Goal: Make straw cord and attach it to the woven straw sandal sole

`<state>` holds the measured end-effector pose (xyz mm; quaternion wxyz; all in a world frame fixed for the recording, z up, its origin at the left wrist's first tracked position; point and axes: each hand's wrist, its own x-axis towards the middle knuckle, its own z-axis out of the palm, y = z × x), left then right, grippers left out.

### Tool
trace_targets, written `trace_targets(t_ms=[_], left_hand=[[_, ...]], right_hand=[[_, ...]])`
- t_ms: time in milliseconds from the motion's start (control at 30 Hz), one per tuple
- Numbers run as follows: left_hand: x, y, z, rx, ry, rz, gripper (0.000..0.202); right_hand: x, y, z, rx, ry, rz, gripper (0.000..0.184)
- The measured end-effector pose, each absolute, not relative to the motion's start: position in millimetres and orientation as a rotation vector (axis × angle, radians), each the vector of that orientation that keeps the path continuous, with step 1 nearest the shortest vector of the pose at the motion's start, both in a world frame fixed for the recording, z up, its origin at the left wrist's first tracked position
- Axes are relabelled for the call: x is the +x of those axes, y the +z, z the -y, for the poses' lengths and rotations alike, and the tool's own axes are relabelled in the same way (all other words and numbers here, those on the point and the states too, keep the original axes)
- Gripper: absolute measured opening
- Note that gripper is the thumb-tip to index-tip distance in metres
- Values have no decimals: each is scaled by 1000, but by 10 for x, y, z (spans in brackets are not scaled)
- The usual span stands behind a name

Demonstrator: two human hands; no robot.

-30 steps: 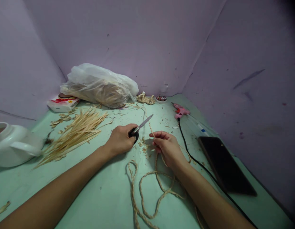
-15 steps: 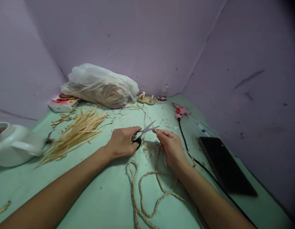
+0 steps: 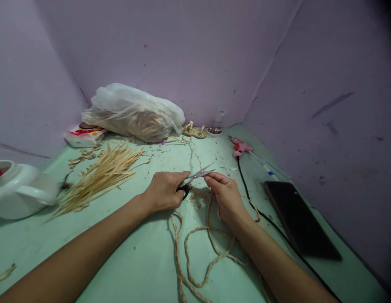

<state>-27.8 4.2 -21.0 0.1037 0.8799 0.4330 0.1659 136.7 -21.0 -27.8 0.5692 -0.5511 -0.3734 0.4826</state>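
Note:
My left hand (image 3: 165, 190) is closed round the black handles of a pair of scissors (image 3: 195, 175). Their blades are slightly parted and point right, towards the fingertips of my right hand (image 3: 225, 194). Those fingers pinch the end of a braided natural-fibre cord (image 3: 208, 219), close to the blade tips; the very end is too small to make out. From my right hand the cord runs down and lies in loose loops on the green tabletop (image 3: 145, 261). Small fibre trimmings (image 3: 197, 200) lie beneath the scissors.
Dry fibre strips (image 3: 103, 176) lie to the left, near a white teapot-like pot (image 3: 28, 195). Behind are a plastic bag (image 3: 135, 113), a box (image 3: 84, 136), a woven piece (image 3: 194, 130) and a dish of beads (image 3: 214, 131). On the right are a pink glue gun (image 3: 241, 147) and a phone (image 3: 301, 221).
The scissors have shifted a little to the right and their blades have closed somewhat, nearer my right fingertips. My right hand has stayed almost in place.

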Motion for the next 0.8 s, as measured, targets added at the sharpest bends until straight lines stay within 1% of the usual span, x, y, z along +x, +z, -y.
trace_targets(t_ms=[167,367,533,633,800], left_hand=[[-287,-197,-53,2558,508,-1200,32],[-315,-248,-102,2505,575,-1133,46],[-329,-226,-143,2398,700,-1383,41],[-320,-216,-143,2402,684,-1480,41],[-304,-217,-110,2488,633,-1475,42]], right_hand=[[1369,-276,199,-1290,1137,831,12],[1362,-208,207,-1345,1149,729,15],[1372,-219,195,-1328,1137,737,11],[1387,-252,186,-1334,1175,774,9],[1411,-280,186,-1355,1261,838,16]])
